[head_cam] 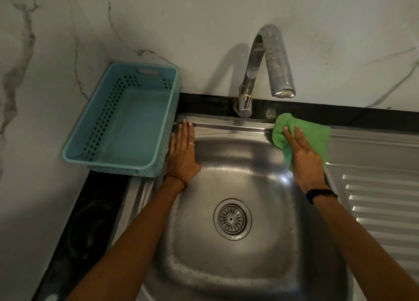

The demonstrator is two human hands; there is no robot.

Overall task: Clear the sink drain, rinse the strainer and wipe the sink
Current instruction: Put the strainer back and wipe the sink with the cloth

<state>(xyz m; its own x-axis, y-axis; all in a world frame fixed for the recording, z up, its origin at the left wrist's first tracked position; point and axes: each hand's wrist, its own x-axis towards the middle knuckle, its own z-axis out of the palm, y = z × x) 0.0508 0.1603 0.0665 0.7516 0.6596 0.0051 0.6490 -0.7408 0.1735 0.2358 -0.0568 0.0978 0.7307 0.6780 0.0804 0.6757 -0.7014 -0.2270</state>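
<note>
The fingers (292, 137) of the right hand (305, 162) lie mostly straight and spread on top of the green cloth (315, 137), pressing it flat against the far right corner of the sink (238, 171) rim rather than curling round it; a bunched fold of cloth rises just beyond the fingertips, near the foot of the tap (246, 96). Across the basin the left hand (182, 152) rests flat with straight fingers on the rim's left edge, holding nothing, its outer side just beside the blue basket (122, 121). Below and between both hands, well apart from either, the strainer (231, 219) sits seated in the drain at the bottom of the basin, and it looks clean, so the work in hand is probably the wiping. From here the loose cloth could slide out from under the flat fingers on the wet steel, since nothing grips it, and drop into the basin. A wide sweep leftward might snag the bunched fold on the tap base. The bracing left hand could nudge the basket, which overhangs the dark counter edge at its near corner. Droplets in the basin and on the ribbed drainboard (381, 201) to the right may be missed. No brand, label or writing can be read anywhere.
</note>
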